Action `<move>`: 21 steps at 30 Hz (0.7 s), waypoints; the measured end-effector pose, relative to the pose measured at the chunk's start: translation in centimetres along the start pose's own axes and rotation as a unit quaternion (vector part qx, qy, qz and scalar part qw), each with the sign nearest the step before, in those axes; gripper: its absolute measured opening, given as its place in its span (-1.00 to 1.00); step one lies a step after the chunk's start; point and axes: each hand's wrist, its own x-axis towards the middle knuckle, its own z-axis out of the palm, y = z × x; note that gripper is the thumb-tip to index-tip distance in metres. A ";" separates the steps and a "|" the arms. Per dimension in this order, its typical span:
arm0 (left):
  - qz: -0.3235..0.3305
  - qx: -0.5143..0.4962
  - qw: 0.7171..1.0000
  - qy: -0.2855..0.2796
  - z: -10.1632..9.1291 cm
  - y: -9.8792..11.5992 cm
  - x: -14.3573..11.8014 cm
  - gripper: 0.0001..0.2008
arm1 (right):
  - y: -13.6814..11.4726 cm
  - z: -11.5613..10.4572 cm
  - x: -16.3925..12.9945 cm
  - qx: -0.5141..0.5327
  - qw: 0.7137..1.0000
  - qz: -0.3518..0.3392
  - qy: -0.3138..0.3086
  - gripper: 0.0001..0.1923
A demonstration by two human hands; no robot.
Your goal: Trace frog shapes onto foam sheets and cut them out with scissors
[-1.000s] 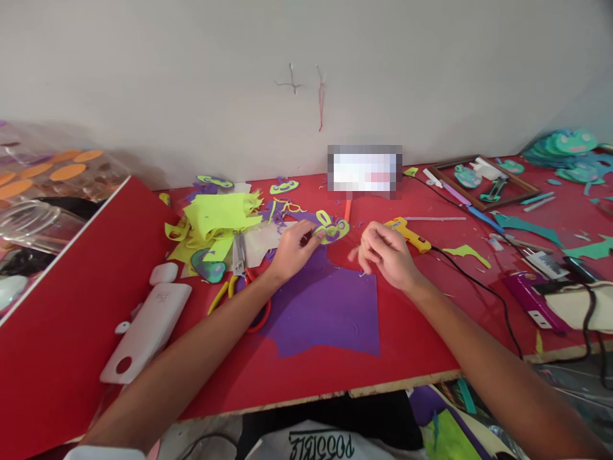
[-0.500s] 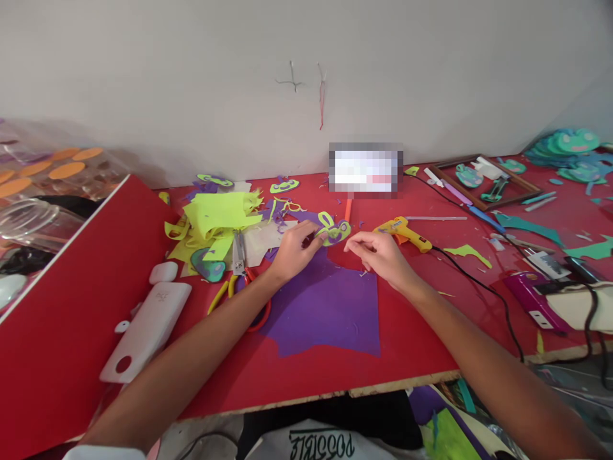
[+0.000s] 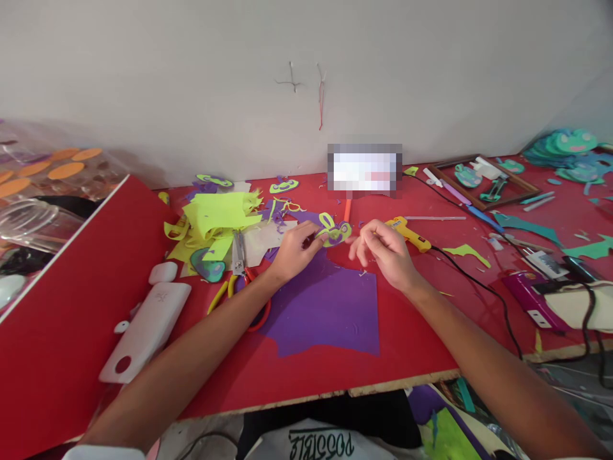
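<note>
A lime-and-purple cut-out [image 3: 341, 236] sits just above the far end of a purple sheet [image 3: 328, 313], layered from thin, flat material, with rounded lobes and a lime loop standing up at its top edge. The left hand [image 3: 297, 250] pinches its near left edge between thumb and fingers. The right hand [image 3: 387, 253] is just beside it, apart from the cut-out, its fingers loosely curled and slightly blurred; whether they hold anything small, I cannot tell.

The purple sheet spreads smooth and matte toward the near edge, its lower border cut in wavy curves. Right of the right hand lies a yellow glue gun [image 3: 419, 239] of hard plastic, trailing a thin black cord [image 3: 474, 283]. To the left, scissors [image 3: 238, 253] show straight metal blades, their lower part partly behind the left forearm. Beyond them, limp lime sheets [image 3: 220, 212] overlap in a loose heap, fringed along one side, with a rounded teal cut-out [image 3: 216, 271] near the blades. All rest on a flat red counter [image 3: 407, 338] with a rough, chipped front edge.
</note>
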 end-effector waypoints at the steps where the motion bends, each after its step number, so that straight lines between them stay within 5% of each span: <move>1: 0.000 0.000 1.000 0.003 0.0 -0.1 0.0 -0.56 | 0.1 0.0 0.0 0.024 1.000 0.012 -0.005 -0.71; 8: -0.006 0.009 1.000 0.015 0.0 -0.4 0.1 -0.59 | 0.5 0.0 0.5 0.026 1.000 0.005 0.000 -0.84; 15: -0.019 0.005 1.000 0.019 0.0 -0.4 0.0 -0.60 | 0.6 0.0 0.4 0.080 0.995 0.047 -0.026 -0.69; 21: -0.021 0.013 1.000 0.020 0.0 -0.6 0.0 -0.62 | 0.4 0.1 0.4 0.047 0.996 0.078 0.017 -0.73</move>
